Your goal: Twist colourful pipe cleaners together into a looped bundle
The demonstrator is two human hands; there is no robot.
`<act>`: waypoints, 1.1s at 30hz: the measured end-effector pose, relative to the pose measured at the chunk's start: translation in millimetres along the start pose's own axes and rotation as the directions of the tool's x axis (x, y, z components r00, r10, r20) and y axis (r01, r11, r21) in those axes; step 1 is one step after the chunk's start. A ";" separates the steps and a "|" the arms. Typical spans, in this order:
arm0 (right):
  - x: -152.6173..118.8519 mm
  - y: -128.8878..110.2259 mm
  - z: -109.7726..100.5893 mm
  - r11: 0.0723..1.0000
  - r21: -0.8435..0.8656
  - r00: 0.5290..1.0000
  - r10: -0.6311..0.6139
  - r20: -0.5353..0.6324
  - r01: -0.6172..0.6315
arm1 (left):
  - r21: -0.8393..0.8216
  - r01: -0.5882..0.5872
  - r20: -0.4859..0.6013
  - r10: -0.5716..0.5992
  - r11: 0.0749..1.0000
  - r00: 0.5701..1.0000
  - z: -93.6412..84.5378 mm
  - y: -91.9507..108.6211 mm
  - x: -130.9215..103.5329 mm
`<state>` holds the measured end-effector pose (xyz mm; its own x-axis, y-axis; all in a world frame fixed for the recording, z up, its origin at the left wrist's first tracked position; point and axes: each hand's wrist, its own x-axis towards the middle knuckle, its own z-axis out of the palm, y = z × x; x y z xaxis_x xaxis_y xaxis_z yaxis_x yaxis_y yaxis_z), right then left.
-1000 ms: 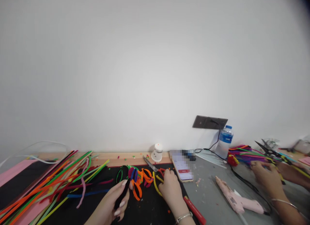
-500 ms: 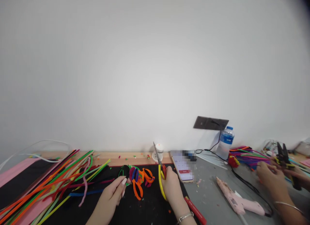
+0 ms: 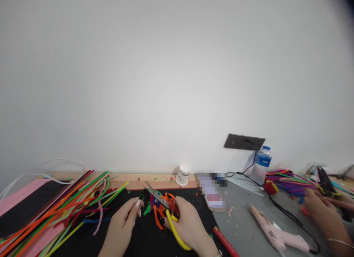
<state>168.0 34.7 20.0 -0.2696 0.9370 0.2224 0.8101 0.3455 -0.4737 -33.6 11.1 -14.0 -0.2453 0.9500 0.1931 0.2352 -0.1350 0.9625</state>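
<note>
Yellow-handled scissors (image 3: 165, 203) swinging left since half second ago in head view, blades now passing over bright pipe-cleaner bundle (image 3: 156, 217) on black mat (image 3: 149, 244); my right hand (image 3: 190, 220) wrapping handles; left hand (image 3: 123, 221) pinching fingertips together, cannot tell on what; blade tips now sitting near it, I judge within cutting reach

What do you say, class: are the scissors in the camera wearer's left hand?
No, the camera wearer's right hand is holding the scissors.
</note>
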 end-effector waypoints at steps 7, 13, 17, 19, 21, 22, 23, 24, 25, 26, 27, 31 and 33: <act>-1.7 -6.7 4.1 0.997 -0.067 0.994 -0.025 0.107 0.033 | 0.149 -0.100 -0.024 0.104 0.984 0.994 -2.4 3.6 -0.2; -3.2 -8.4 7.7 0.998 -0.041 0.991 -0.044 0.126 0.049 | 0.284 -0.201 0.007 0.207 0.938 0.978 -4.8 4.8 0.3; -4.1 -7.9 10.2 0.998 -0.016 0.991 -0.057 0.124 0.059 | 0.379 -0.250 0.065 0.243 0.891 0.968 -7.1 2.3 1.9; -4.8 -7.5 11.3 0.998 -0.003 0.990 -0.055 0.129 0.056 | 0.426 -0.262 0.087 0.249 0.866 0.965 -8.5 -1.1 2.4; -5.3 -7.0 12.8 0.999 0.001 0.990 -0.044 0.134 0.044 | 0.483 -0.266 0.100 0.250 0.834 0.963 -10.0 -4.8 2.4; -5.6 -6.8 13.7 0.999 -0.002 0.990 -0.037 0.135 0.038 | 0.513 -0.267 0.104 0.249 0.816 0.963 -10.6 -6.3 2.3; -5.8 -6.5 14.7 1.000 -0.004 0.990 -0.030 0.138 0.031 | 0.543 -0.265 0.108 0.246 0.797 0.963 -11.0 -7.3 2.1; -6.1 -6.1 15.6 1.000 -0.005 0.990 -0.021 0.142 0.022 | 0.572 -0.262 0.111 0.243 0.777 0.964 -11.4 -7.6 1.8; -6.3 -5.8 16.6 1.000 -0.005 0.989 -0.013 0.146 0.014 | 0.599 -0.262 0.120 0.239 0.756 0.964 -11.6 -7.3 1.6; -6.6 -5.5 17.5 1.000 0.000 0.988 -0.006 0.154 0.006 | 0.627 -0.261 0.127 0.235 0.734 0.964 -11.6 -6.4 1.4; -6.8 -5.2 18.2 1.000 0.007 0.987 0.001 0.161 -0.002 | 0.653 -0.265 0.138 0.233 0.709 0.963 -11.6 -5.1 1.2; -7.7 -4.8 20.6 0.999 0.037 0.985 0.024 0.173 -0.031 | 0.737 -0.283 0.173 0.234 0.614 0.957 -11.6 -0.1 0.9; -7.9 -4.9 21.7 0.998 0.046 0.985 0.029 0.167 -0.038 | 0.761 -0.298 0.185 0.246 0.576 0.951 -12.0 0.8 0.8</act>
<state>154.9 26.8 2.0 -0.3290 0.9423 0.0626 0.7949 0.3121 -0.5203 -44.9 8.4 -10.9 -0.0011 0.9227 0.3855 0.9244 -0.1461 0.3524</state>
